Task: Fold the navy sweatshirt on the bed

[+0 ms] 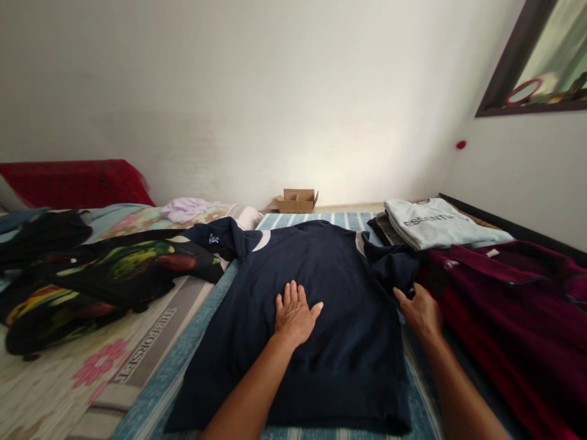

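A navy blue T-shirt (321,293) with white bands at the shoulders lies spread out on blue striped bedding (142,397). My left hand (294,315) rests flat on the middle of the shirt, its fingers stretched out. At the shirt's right side, my right hand (419,308) is closed on the edge of the right sleeve (392,266), and its fingertips are partly hidden. The left sleeve (220,238) reaches out sideways and bears small white lettering.
To the right lie maroon garments (499,293) and a folded light grey shirt (440,223) on a pile. Dark patterned clothes (119,269) cover the left bedding. An open cardboard box (298,201) stands by the wall. A red cloth (77,183) is at far left.
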`<state>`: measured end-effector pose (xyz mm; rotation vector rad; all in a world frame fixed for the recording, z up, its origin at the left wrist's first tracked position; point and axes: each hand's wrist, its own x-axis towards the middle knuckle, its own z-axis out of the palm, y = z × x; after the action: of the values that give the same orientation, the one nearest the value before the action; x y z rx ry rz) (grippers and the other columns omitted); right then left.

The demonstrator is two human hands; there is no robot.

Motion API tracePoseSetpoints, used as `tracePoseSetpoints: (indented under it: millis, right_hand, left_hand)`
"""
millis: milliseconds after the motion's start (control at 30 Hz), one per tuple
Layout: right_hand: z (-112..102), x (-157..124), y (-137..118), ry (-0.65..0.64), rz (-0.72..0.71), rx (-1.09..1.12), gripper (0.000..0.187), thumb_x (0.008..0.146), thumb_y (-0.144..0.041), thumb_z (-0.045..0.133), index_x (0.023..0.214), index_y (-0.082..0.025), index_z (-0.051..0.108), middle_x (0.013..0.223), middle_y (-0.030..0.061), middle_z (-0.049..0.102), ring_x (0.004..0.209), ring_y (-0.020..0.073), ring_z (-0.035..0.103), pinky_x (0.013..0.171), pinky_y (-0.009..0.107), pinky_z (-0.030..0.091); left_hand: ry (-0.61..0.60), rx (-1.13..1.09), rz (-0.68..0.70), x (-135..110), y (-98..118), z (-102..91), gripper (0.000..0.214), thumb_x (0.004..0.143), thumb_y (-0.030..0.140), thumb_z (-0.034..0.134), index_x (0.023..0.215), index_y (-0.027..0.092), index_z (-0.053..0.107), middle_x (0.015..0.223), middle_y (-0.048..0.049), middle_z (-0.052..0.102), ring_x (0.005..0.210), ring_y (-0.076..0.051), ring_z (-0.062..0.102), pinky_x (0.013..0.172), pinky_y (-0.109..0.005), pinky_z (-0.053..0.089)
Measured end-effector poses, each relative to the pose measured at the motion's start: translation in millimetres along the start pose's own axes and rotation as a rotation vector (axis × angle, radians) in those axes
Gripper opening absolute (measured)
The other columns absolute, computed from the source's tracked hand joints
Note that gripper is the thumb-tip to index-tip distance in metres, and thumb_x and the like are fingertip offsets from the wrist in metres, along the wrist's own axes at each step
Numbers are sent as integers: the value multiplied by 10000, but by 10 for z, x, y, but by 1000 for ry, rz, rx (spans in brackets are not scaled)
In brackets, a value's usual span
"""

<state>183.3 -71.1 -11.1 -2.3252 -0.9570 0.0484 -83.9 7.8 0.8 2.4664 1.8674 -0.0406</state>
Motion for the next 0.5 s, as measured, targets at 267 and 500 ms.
tracePoseSetpoints:
  millis: [267,500]
  right_hand:
    - [-85,64,10,77,-30,189,534,744,-488,446,1033,-86,647,839,137,685,735,253,626,672,312,451]
    - [-324,62,-273,114,-61,654,515,658,-511,587,971,-107,651,844,90,681,745,237,613,664,308,466]
  left_hand:
    - [-58,-60,9,15,-19,-94,775,863,571,225,1418,30,264,1500,-191,116,1389,-315,83,1088,-507,133]
    - [-161,-189,170,67,119,-427,685,834,437,400,1391,44,331,1482,-199,213,1379,-313,146,1090,-484,158]
